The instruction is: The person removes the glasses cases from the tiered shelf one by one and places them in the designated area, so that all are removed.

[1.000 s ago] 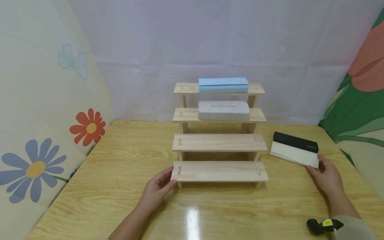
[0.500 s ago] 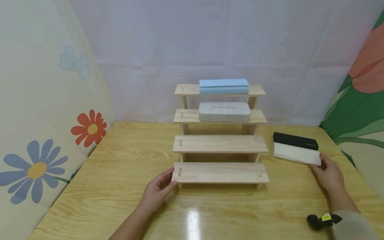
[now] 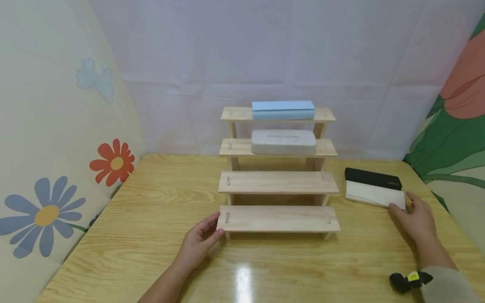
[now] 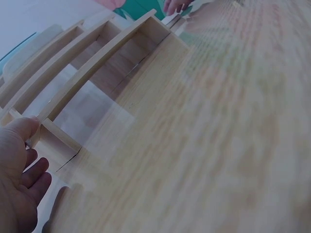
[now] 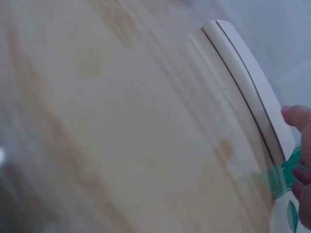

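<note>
A stepped wooden display rack (image 3: 278, 219) stands mid-table. My left hand (image 3: 198, 240) grips the left end of its lowest step, the thumb at the front corner, as the left wrist view (image 4: 19, 170) also shows. A light blue glasses case (image 3: 283, 110) lies on the top step, and a pale grey glasses case (image 3: 283, 142) on the one below. To the rack's right, a white glasses case (image 3: 374, 194) lies in front of a black glasses case (image 3: 373, 178). My right hand (image 3: 417, 219) is at the white case's right end, fingers parted, thumb at its near corner.
The wood-grain table (image 3: 159, 202) is bounded by a pale cloth (image 3: 204, 63) behind and flower-printed panels at both sides. A black strap fitting with a yellow label (image 3: 412, 277) sits by the right sleeve.
The white case has shifted slightly right and lies a little apart from the black one. My right fingers have loosened from its end. The left hand stays on the rack.
</note>
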A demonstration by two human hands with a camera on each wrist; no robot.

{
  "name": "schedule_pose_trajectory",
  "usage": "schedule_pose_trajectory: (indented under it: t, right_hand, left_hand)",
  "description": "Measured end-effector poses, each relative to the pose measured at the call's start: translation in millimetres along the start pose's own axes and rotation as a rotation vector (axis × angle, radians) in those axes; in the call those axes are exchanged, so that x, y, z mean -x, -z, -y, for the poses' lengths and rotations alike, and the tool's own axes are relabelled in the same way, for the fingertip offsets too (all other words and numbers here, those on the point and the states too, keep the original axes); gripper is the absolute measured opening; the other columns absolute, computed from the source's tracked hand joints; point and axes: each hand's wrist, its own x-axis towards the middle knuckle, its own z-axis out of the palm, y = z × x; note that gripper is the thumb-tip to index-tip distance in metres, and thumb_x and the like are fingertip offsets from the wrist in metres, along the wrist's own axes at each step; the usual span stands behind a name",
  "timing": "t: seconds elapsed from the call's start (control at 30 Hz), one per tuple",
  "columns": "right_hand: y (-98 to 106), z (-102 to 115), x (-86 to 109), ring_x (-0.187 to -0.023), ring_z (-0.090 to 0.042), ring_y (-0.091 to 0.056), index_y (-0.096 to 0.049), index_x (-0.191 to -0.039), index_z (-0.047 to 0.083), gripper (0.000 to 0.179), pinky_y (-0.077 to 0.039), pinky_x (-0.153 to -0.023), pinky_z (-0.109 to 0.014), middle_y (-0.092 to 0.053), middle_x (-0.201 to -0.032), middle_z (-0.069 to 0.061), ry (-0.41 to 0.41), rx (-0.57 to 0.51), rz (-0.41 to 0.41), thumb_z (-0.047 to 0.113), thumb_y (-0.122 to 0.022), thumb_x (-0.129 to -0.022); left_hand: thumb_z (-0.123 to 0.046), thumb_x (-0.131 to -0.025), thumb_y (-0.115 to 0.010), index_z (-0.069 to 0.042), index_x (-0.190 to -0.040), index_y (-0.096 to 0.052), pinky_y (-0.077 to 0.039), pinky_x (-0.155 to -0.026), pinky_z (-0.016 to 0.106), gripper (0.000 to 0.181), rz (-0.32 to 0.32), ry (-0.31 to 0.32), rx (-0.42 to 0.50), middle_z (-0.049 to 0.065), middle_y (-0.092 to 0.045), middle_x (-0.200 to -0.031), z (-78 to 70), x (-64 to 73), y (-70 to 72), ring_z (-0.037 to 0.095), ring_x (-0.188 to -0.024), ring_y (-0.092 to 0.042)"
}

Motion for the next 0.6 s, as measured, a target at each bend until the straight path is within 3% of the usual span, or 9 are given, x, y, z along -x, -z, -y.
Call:
schedule_pose_trajectory:
  t: [0.27,0.43,0.6]
  right_hand:
    - [6,16,3.5,-0.136,-0.061,-0.018,-0.009,-0.155,-0.002,0.085,-0.023,-0.105,-0.074,-0.015,-0.151,-0.042,0.079,-0.053,-0.010,0.051,-0.046,-0.099]
    - [9,28,3.3,-0.136,-0.061,-0.020,-0.009,-0.155,-0.001,0.085,-0.025,-0.102,-0.075,-0.015,-0.153,-0.041,0.134,-0.090,-0.001,0.049,-0.048,-0.099]
    - [10,43,2.9,-0.138,-0.060,-0.020,-0.013,-0.153,-0.006,0.082,-0.023,-0.108,-0.073,-0.016,-0.155,-0.038,0.233,-0.141,-0.010,0.042,-0.052,-0.099]
  left_hand:
    - [-0.007,-0.090,-0.069,-0.001,-0.135,-0.056,-0.049,-0.099,0.021,0.048,-0.001,0.008,0.019,0.017,-0.059,-0.137,-0.2,-0.2,0.0,0.031,-0.125,-0.057]
    - [-0.007,-0.090,-0.069,0.000,-0.135,-0.056,-0.049,-0.097,0.017,0.048,-0.003,-0.001,0.021,0.017,-0.060,-0.136,0.2,-0.4,-0.5,0.030,-0.124,-0.058]
    - [-0.006,-0.090,-0.069,0.000,-0.135,-0.056,-0.048,-0.096,0.015,0.047,-0.003,-0.008,0.020,0.017,-0.060,-0.135,1.1,-0.2,-0.6,0.029,-0.123,-0.058]
